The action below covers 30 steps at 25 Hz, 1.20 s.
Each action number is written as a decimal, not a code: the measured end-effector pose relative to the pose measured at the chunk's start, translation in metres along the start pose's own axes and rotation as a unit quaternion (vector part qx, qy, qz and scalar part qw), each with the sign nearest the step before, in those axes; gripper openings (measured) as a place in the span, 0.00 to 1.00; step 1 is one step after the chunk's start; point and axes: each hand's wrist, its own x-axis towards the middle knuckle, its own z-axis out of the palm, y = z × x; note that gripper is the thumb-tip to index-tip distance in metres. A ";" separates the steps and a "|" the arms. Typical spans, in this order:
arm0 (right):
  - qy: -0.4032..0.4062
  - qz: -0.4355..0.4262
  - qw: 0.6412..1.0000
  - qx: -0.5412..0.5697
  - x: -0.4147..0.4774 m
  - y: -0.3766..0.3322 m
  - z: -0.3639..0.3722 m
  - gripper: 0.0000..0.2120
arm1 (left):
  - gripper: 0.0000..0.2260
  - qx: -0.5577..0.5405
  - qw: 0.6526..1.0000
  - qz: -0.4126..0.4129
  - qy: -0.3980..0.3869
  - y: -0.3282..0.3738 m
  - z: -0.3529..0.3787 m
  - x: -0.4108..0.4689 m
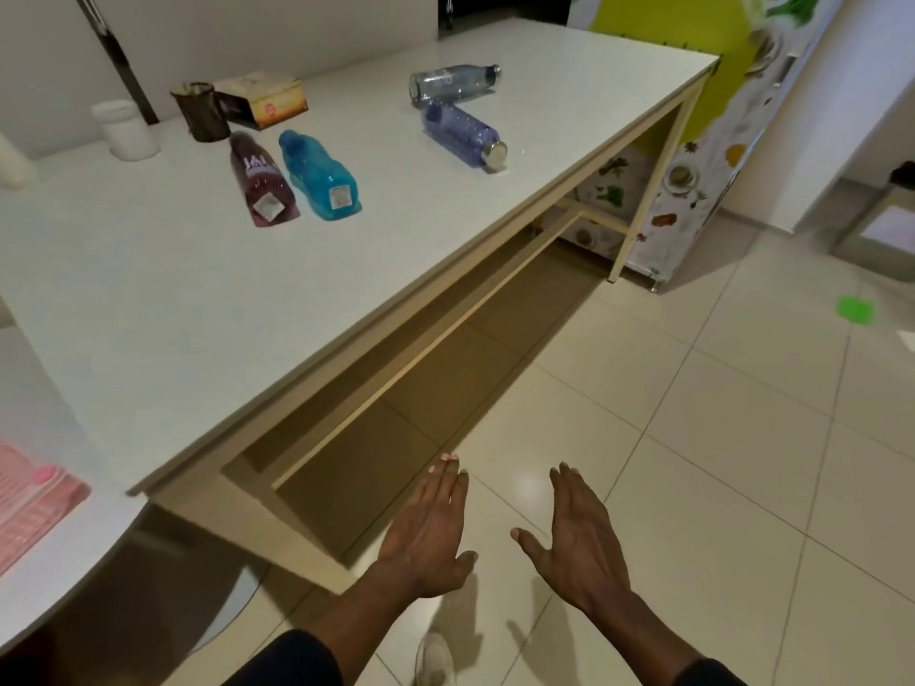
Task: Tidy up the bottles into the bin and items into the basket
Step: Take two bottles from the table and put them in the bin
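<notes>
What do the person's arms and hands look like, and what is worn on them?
The left hand and right hand are bare, with no gloves, rings or watch visible. The forearms are uncovered; dark sleeves begin near the elbows. The fingernails appear light-coloured.

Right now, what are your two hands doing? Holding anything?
Left hand: open, flat, holding nothing.
Right hand: open, fingers spread, holding nothing.

i can read only pale letters, seemingly "jal", on the maroon bottle [262, 183] lying left on the table; other labels blur.
</notes>
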 end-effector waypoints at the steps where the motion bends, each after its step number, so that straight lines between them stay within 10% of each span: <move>1: 0.014 -0.001 1.000 0.007 0.015 -0.004 -0.007 0.47 | 0.48 0.007 1.000 0.004 0.013 -0.006 -0.008 0.012; 13: 0.136 -0.075 0.980 0.121 0.220 -0.037 -0.095 0.37 | 0.43 0.015 0.982 -0.100 0.161 -0.069 -0.126 0.126; 30: 0.040 -0.313 0.928 0.198 0.426 -0.200 -0.172 0.32 | 0.42 -0.042 0.847 -0.458 0.266 -0.196 -0.246 0.178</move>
